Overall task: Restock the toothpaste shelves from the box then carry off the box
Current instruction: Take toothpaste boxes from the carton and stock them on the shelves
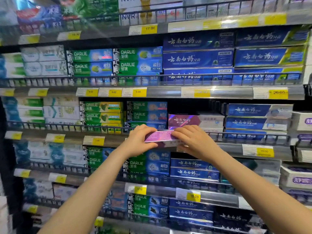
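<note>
Both my hands hold one purple and white toothpaste carton (159,136) level in front of the third shelf's wire rail (244,134). My left hand (140,141) grips its left end, thumb underneath. My right hand (192,141) grips its right end, fingers over the top. Just behind and above sits a matching purple carton (184,120) on the shelf, with a dark gap above it. The supply box is out of view.
Shelves of toothpaste fill the view: green DARLIE cartons (103,112) at centre left, blue cartons (253,115) to the right, white and purple ones (302,121) at the far right. Yellow price tags (265,152) line each shelf edge. Wire rails front every shelf.
</note>
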`<move>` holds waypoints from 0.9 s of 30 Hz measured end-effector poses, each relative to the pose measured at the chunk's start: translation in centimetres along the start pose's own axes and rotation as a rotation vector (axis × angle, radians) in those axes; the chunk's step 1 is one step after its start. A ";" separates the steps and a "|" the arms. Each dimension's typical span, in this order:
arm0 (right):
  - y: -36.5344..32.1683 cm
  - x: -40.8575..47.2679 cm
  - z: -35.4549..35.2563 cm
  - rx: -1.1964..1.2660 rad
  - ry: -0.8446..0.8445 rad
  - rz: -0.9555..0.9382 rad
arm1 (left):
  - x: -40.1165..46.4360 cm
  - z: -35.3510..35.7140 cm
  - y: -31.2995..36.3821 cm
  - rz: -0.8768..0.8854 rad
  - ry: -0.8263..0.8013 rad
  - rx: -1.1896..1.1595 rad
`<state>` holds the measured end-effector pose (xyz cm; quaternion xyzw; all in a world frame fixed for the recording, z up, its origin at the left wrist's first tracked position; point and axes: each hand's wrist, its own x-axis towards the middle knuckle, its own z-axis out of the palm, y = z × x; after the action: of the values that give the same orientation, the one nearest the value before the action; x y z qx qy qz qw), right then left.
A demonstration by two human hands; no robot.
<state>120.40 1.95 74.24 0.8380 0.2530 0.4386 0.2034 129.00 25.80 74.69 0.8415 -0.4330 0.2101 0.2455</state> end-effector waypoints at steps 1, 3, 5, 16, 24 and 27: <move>0.1 -0.5 0.0 0.025 0.021 0.012 | 0.2 0.2 0.4 0.025 0.004 -0.017; 0.4 -1.5 -0.6 0.024 0.036 0.040 | 0.5 0.6 1.2 0.053 -0.016 -0.061; 0.6 -2.3 -1.3 -0.009 0.038 0.045 | 0.9 0.9 1.5 0.065 -0.033 -0.116; 1.6 -5.9 -5.2 0.354 -0.159 0.506 | 0.9 0.9 1.7 -0.086 0.060 -0.663; 1.3 -5.2 -6.0 0.422 -0.131 0.582 | 1.1 1.2 2.5 -0.195 0.038 -0.767; 1.1 -5.0 -5.7 0.224 -0.147 0.515 | 1.3 1.6 2.5 -0.197 0.049 -0.774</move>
<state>113.48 -1.24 74.71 0.9214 0.0635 0.3832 0.0095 127.85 22.72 74.72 0.7188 -0.3914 0.0270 0.5739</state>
